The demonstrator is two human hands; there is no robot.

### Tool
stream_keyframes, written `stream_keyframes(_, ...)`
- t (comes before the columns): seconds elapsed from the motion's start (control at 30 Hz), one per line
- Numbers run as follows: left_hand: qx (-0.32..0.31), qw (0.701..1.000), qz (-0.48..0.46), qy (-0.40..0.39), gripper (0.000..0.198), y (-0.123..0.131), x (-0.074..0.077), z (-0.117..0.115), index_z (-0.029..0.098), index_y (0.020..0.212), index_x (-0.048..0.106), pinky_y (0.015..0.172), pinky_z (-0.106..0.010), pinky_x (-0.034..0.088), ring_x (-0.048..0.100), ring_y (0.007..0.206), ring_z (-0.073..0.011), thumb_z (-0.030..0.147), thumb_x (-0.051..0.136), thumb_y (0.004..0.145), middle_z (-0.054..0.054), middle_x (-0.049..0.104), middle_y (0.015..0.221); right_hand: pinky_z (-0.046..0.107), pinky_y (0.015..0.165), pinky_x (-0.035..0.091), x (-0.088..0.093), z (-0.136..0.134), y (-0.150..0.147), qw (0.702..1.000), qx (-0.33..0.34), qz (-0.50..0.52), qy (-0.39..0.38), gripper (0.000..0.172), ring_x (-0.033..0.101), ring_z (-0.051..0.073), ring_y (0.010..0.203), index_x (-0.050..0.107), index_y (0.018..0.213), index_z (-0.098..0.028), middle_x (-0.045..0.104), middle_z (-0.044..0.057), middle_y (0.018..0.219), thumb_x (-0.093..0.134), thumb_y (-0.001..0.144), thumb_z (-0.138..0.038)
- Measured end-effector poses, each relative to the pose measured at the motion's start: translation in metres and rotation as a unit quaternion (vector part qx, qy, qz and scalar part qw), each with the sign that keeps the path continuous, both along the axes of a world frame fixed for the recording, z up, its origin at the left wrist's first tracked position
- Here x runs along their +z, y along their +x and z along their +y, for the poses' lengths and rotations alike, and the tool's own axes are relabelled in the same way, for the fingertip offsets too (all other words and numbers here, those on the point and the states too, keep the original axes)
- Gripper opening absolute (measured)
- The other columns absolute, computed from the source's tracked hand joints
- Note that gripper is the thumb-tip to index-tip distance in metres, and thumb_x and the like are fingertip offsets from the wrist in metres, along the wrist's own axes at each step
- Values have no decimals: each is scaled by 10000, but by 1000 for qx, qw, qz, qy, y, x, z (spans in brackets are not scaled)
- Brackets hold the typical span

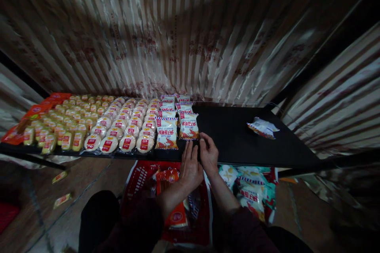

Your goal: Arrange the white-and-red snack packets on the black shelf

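My left hand (pixel 190 166) lies with fingers stretched out at the front edge of the black shelf (pixel 237 142), just below a white, red and blue snack packet (pixel 189 127). My right hand (pixel 208 153) is beside it, fingers curled at the packet's lower right corner; whether it grips the packet is unclear. A second packet of the same kind (pixel 166 134) lies to the left, heading a double column of such packets running back to the wall.
Rows of round wrapped cakes (pixel 127 126) and small yellow packets (pixel 65 126) fill the shelf's left half. One loose packet (pixel 263 127) lies at right. Below the shelf stand a red basket (pixel 142 182) and a bag of snacks (pixel 252 193). Striped foil covers the walls.
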State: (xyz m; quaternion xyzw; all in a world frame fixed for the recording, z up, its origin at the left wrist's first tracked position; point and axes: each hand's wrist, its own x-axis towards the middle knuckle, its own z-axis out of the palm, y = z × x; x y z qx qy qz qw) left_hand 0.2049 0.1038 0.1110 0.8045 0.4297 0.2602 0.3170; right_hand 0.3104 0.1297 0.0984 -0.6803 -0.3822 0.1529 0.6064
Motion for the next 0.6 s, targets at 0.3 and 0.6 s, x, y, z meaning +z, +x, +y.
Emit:
stream_keyframes(0.3, -23, 999, 1, -38, 618, -45, -26, -42, 82, 1410, 380, 1174, -441, 254, 269, 1412, -229, 123, 394, 793, -147, 359, 1492, 415, 957, 471, -22, -63, -57, 999, 33, 26, -24, 330, 631, 220, 1026, 642, 1045, -189, 691, 100, 1089, 470, 849, -389)
stream_keyframes(0.6, 22, 986, 132, -98, 565, -125, -89, -76, 87, 1280, 532, 1162, -477, 213, 212, 1427, -282, 90, 492, 716, -171, 387, 1470, 449, 978, 450, -116, -114, -104, 959, 109, -9, -260, 332, 630, 260, 1041, 681, 1002, -225, 699, 80, 1061, 446, 770, -256)
